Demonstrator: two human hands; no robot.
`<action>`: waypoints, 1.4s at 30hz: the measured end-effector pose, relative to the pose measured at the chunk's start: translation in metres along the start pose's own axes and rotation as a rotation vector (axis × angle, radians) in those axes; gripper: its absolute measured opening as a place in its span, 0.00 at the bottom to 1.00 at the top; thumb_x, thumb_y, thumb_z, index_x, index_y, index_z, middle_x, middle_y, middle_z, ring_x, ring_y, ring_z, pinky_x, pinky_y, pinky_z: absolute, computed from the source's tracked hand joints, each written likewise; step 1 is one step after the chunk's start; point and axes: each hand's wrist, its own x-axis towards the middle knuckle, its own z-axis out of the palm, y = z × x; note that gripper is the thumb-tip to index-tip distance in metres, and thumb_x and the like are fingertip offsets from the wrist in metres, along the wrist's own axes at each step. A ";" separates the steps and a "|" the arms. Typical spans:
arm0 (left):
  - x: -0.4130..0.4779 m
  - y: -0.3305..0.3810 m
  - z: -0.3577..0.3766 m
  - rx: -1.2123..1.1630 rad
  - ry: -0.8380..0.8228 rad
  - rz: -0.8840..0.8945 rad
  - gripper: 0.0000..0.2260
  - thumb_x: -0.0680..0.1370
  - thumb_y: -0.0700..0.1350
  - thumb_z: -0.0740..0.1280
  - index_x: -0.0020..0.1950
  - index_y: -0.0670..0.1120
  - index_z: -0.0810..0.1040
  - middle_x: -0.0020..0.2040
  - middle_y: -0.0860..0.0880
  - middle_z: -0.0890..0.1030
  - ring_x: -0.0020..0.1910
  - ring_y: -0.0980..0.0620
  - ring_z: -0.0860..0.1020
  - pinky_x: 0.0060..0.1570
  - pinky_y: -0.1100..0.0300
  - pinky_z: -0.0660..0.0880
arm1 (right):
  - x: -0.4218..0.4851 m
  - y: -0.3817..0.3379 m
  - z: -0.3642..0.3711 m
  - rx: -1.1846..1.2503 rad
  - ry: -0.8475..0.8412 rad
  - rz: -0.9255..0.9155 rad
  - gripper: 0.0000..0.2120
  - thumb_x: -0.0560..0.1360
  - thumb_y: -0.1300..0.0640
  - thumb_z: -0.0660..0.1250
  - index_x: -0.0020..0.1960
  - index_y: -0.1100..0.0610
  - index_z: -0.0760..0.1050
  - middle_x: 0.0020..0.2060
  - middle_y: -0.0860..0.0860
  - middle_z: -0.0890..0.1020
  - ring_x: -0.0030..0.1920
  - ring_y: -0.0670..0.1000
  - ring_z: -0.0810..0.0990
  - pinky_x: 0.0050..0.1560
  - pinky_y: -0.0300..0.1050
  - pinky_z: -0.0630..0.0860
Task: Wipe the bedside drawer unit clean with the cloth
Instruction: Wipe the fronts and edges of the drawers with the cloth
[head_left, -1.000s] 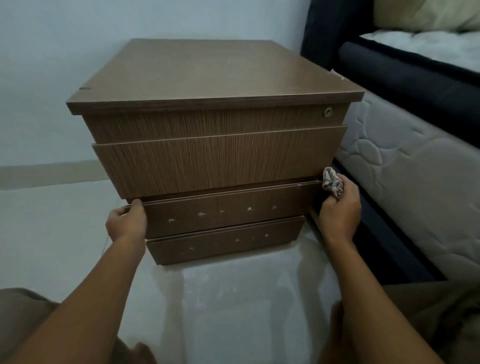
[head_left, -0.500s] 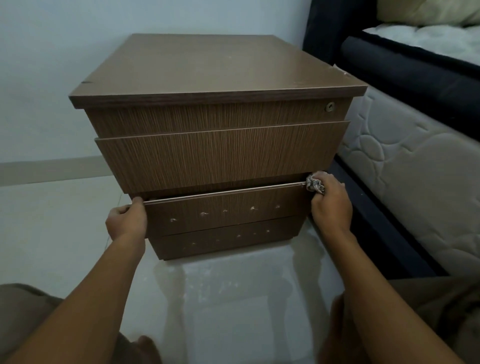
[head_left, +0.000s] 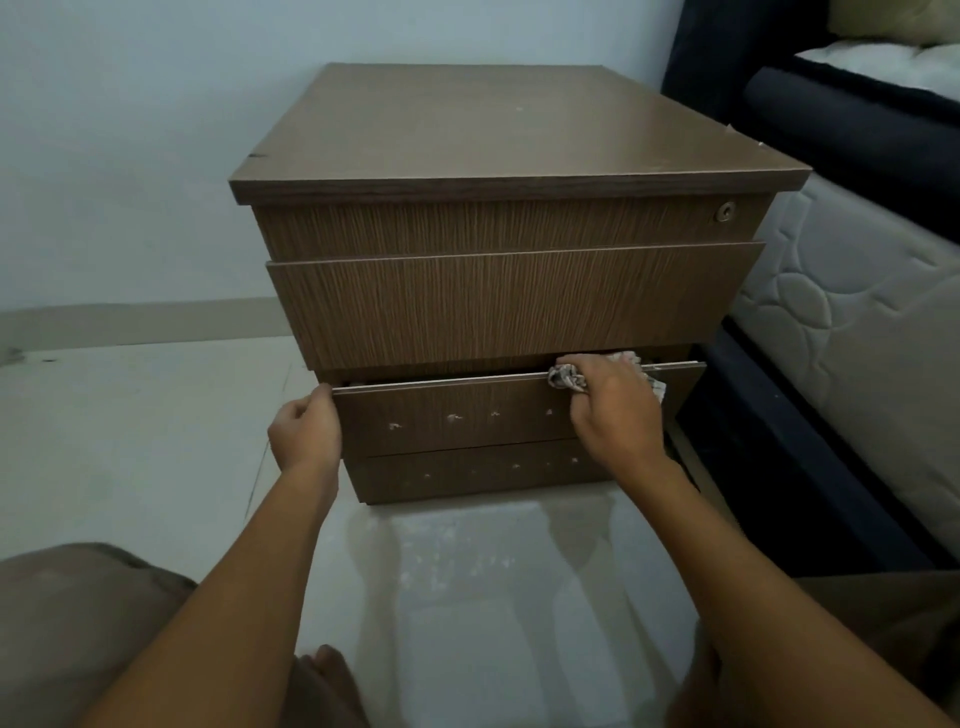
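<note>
Compared with half a second earlier, we find the right hand (head_left: 613, 410) and its cloth (head_left: 566, 376) shifted leftward along the top edge of the third drawer (head_left: 452, 415), away from the right corner and toward the middle of the frame. The left hand (head_left: 306, 431) has kept its place at the drawer's left corner.

We locate the bedside drawer unit (head_left: 498, 306) at the centre of the frame, standing on a pale, glossy floor (head_left: 130, 415). It is a box of brown wood-grain laminate with a flat overhanging top slab and four stacked rectangular fronts. The two upper fronts show fine vertical grain. The two lower ones are darker and carry rows of small pale chipped marks. A round metal lock (head_left: 725, 212) sits at the upper right of the top front. A quilted white mattress (head_left: 852, 322) lies at the right.

The right hand is curled round the crumpled, patterned cloth and holds it on the drawer's exposed top edge. The left hand grips the left end of that drawer front, fingers curled.
</note>
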 end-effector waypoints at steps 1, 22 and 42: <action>0.001 -0.001 -0.001 -0.010 -0.008 0.001 0.08 0.79 0.50 0.62 0.47 0.48 0.77 0.46 0.50 0.79 0.44 0.54 0.75 0.50 0.54 0.74 | 0.001 -0.006 0.004 -0.009 -0.009 -0.021 0.19 0.72 0.64 0.63 0.60 0.51 0.78 0.52 0.49 0.83 0.56 0.51 0.78 0.72 0.55 0.62; 0.018 0.001 -0.037 -0.129 -0.224 -0.079 0.23 0.82 0.49 0.47 0.51 0.43 0.81 0.50 0.45 0.83 0.52 0.47 0.79 0.54 0.48 0.76 | -0.007 -0.186 0.099 0.214 -0.127 -0.361 0.21 0.65 0.65 0.65 0.57 0.58 0.79 0.52 0.53 0.84 0.53 0.56 0.80 0.61 0.53 0.70; 0.031 -0.012 -0.053 -0.311 -0.378 -0.238 0.31 0.81 0.57 0.43 0.54 0.40 0.81 0.53 0.39 0.83 0.55 0.45 0.79 0.52 0.47 0.76 | -0.021 -0.195 0.098 0.387 -0.297 -0.409 0.32 0.65 0.74 0.63 0.64 0.52 0.76 0.64 0.47 0.77 0.69 0.49 0.70 0.72 0.53 0.62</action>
